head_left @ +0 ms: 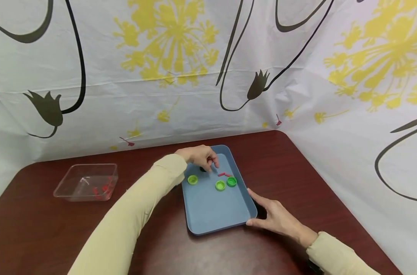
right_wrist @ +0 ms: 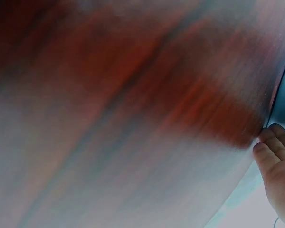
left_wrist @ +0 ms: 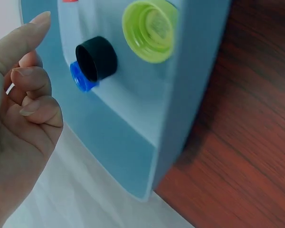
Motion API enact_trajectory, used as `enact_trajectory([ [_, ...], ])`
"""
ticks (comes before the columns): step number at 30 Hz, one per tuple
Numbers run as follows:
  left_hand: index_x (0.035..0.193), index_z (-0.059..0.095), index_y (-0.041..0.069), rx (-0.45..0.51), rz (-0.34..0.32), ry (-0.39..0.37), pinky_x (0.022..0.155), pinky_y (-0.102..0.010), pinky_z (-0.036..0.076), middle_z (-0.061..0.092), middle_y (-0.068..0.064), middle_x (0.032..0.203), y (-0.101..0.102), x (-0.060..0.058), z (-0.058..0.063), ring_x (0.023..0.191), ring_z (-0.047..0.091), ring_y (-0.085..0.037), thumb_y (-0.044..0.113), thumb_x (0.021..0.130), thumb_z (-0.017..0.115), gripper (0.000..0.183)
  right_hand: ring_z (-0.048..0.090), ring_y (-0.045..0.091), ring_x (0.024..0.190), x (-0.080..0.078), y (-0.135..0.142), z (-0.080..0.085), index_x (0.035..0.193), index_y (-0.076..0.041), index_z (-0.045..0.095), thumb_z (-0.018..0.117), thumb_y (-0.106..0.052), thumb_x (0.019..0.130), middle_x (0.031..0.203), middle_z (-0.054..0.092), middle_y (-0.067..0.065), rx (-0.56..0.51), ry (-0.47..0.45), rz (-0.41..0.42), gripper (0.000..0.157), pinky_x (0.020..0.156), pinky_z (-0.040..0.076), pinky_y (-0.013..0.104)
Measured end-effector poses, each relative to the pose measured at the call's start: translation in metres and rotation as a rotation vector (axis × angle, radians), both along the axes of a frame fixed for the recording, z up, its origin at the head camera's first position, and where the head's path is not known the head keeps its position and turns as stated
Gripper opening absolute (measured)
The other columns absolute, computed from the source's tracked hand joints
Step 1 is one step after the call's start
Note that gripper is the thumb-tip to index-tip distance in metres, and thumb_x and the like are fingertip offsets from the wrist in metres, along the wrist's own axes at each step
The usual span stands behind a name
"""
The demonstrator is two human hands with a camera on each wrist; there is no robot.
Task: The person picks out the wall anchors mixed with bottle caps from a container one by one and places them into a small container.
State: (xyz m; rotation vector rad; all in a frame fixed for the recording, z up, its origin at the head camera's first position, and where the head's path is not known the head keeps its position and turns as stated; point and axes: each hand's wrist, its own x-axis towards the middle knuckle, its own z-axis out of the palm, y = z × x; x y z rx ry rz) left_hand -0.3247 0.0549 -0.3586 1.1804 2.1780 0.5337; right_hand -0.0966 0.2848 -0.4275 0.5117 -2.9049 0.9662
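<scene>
My left hand [head_left: 201,156] hovers over the far part of a blue tray [head_left: 217,212]; nothing shows in its grasp. In the left wrist view its index finger reaches out while the other fingers bend loosely. Near it stand a black cap [left_wrist: 97,59] and a blue cap [left_wrist: 81,78], side by side. Yellow-green caps [head_left: 193,180] [head_left: 220,185], a darker green cap [head_left: 231,181] and small red pieces [head_left: 221,174] lie on the tray. My right hand [head_left: 278,215] touches the tray's near right corner, fingers along the side and thumb at the front edge.
A clear plastic container [head_left: 86,183] with red pieces [head_left: 105,188] inside stands left on the dark wooden table [head_left: 33,214]. Patterned white cloth [head_left: 194,110] hangs behind and to the right of the table.
</scene>
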Motion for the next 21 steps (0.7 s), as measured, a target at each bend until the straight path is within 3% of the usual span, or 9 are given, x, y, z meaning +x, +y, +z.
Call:
enact_trajectory([
  [3,0.107,0.068,0.005,-0.01,-0.017,-0.001,0.065,-0.019,0.041,0.051,0.002,0.062,0.007,0.0,-0.003,0.059,0.044,-0.007,0.003,0.083,0.069,0.025,0.055,0.023,0.117,0.0,-0.002,0.0,0.144,-0.004,0.037,0.074,-0.044,0.077,0.137,0.05,0.016,0.003,0.009,-0.004,0.086,0.087,0.05,0.032],
  [12,0.114,0.065,0.006,-0.008,-0.055,-0.065,0.059,-0.019,0.037,0.049,0.003,0.062,0.017,-0.003,-0.016,0.056,0.041,-0.006,0.001,0.082,0.069,0.032,0.054,0.025,0.119,-0.001,-0.005,0.0,0.144,-0.007,0.037,0.073,-0.045,0.078,0.137,0.051,0.015,0.008,0.002,-0.008,0.085,0.089,0.05,0.035],
  [21,0.115,0.063,0.011,-0.038,-0.089,-0.054,0.06,-0.019,0.037,0.05,0.004,0.064,0.025,-0.007,-0.024,0.059,0.044,-0.007,0.002,0.083,0.069,0.034,0.056,0.023,0.117,0.0,-0.003,-0.001,0.144,-0.007,0.037,0.073,-0.047,0.077,0.136,0.051,0.014,0.019,0.005,-0.02,0.086,0.088,0.05,0.034],
])
